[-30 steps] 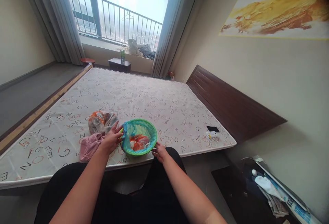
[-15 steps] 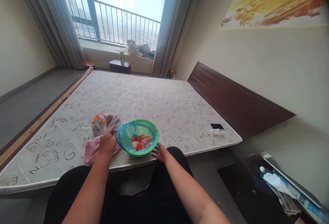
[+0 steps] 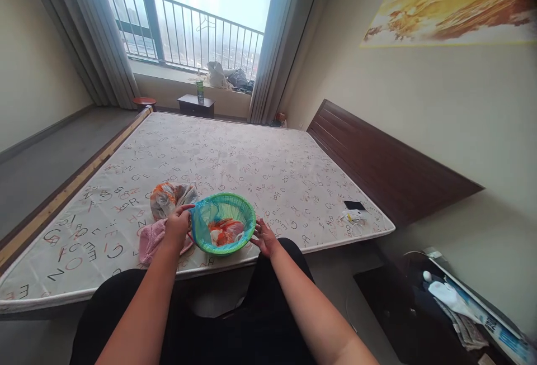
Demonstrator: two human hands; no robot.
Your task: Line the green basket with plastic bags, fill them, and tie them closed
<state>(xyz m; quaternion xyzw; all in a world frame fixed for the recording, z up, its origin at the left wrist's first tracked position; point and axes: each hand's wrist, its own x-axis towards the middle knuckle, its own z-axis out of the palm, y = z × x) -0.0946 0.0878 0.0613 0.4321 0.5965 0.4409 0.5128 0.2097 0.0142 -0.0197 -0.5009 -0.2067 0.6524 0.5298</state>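
Observation:
A green plastic basket (image 3: 224, 252) rests near the front edge of the mattress, lined with a thin blue plastic bag (image 3: 201, 225). Inside it lies an orange and white crumpled plastic bundle (image 3: 226, 232), its contents unclear. My left hand (image 3: 179, 224) pinches the blue bag at the basket's left rim. At the right side, my right hand (image 3: 265, 237) holds the basket, thumb by the rim and fingers against the wall. A clear bag with orange print (image 3: 168, 200) sits beyond my left hand, and a pink cloth (image 3: 151, 241) lies beside that wrist, partly covered.
The letter-printed mattress (image 3: 235, 152) extends toward the window. A dark phone-like slab (image 3: 354, 205) and a white item with a cable (image 3: 353, 217) lie at its right. A wooden headboard (image 3: 377, 152) borders it. Several items lie on a low dark surface (image 3: 386, 309) at lower right.
The basket has shifted slightly left, and the blue bag's left side is spread more upright along the rim. My right hand has come up closer against the basket.

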